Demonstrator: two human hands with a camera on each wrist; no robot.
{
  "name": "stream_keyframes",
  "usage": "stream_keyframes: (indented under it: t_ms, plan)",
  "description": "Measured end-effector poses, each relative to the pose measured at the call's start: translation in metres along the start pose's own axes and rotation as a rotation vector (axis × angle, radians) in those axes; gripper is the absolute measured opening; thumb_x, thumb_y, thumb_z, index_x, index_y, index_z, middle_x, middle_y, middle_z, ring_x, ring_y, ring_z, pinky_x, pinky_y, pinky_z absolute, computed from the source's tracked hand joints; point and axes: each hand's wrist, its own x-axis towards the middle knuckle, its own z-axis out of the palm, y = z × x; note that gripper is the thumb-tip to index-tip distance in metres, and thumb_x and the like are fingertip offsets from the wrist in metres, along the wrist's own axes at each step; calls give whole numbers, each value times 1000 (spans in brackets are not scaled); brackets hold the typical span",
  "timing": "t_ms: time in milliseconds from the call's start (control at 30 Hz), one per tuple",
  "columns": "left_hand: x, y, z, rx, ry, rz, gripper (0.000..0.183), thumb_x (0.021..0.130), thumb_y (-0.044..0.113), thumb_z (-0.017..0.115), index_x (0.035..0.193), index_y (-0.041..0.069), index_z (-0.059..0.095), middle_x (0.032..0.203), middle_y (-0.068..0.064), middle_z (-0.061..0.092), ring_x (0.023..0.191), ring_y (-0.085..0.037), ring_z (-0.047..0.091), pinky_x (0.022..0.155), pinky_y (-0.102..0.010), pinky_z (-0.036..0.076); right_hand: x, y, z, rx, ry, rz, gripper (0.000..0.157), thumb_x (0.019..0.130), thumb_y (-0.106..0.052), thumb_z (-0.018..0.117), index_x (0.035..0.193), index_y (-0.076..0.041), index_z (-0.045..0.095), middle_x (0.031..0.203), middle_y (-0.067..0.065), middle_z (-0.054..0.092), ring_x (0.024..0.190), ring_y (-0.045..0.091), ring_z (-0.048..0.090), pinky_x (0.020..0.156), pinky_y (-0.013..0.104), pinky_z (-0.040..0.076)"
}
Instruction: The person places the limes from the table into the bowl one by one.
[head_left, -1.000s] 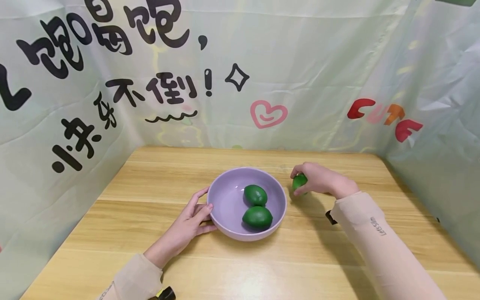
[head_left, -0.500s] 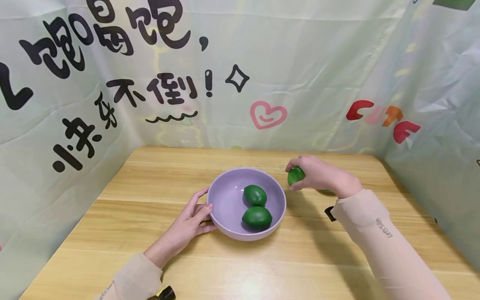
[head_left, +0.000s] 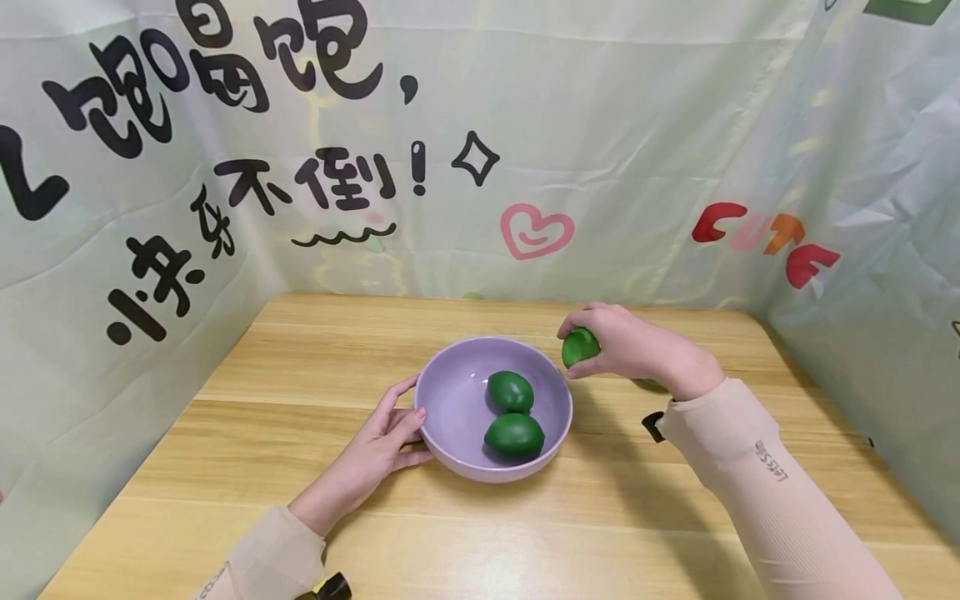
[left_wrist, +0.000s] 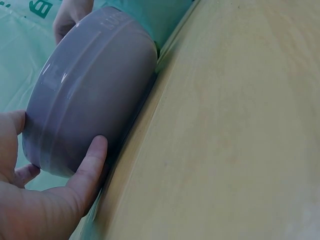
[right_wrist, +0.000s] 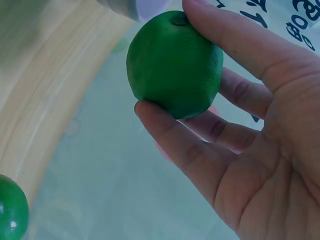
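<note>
A purple bowl stands on the table, with two dark green limes inside, touching each other. My left hand grips the bowl's left side, its thumb on the rim and its fingers around the outer wall; the left wrist view shows fingers against the bowl's wall. Beyond the bowl's right rim, my right hand holds a rounder, brighter green lime between thumb and fingers, raised off the tabletop.
Another green fruit lies on the table, mostly behind my right wrist in the head view. The wooden table meets printed fabric walls at the back and both sides.
My right hand has lifted the green lime and carried it left, nearer the bowl's rim. Part of the fruit behind the wrist has come into view. The left hand and bowl stay still.
</note>
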Motion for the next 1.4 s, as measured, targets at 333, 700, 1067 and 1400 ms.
stream_keyframes:
  t_ms: [333, 700, 1067, 1400]
  plan:
    - [-1, 0, 0, 7, 0, -5, 65, 115, 37, 52, 171, 30, 19, 157, -31, 42, 134, -38, 62, 111, -48, 61, 4, -10, 0, 2, 11, -23, 48, 85, -21, 93, 126, -7, 73, 121, 15, 68, 101, 26, 64, 83, 35, 61]
    - [1, -1, 1, 8, 15, -14, 64, 114, 37, 54, 169, 34, 22, 156, -28, 44, 132, -37, 63, 109, -47, 62, 11, -19, 1, 8, -6, -33, 48, 87, -23, 93, 127, -8, 72, 121, 14, 67, 100, 26, 63, 84, 34, 60]
    - [-1, -1, -1, 14, 9, -8, 65, 114, 38, 53, 170, 32, 21, 157, -30, 43, 133, -37, 63, 110, -47, 61, 20, -33, 3, 18, -18, -63, 47, 87, -24, 93, 126, -9, 73, 124, 14, 68, 106, 27, 63, 88, 36, 61]
    - [0, -2, 0, 2, 14, -6, 65, 114, 38, 55, 169, 33, 22, 155, -29, 45, 130, -35, 64, 108, -45, 62, 29, -46, 1, 10, -37, -83, 47, 87, -27, 93, 126, -10, 73, 123, 12, 67, 107, 27, 61, 89, 37, 60]
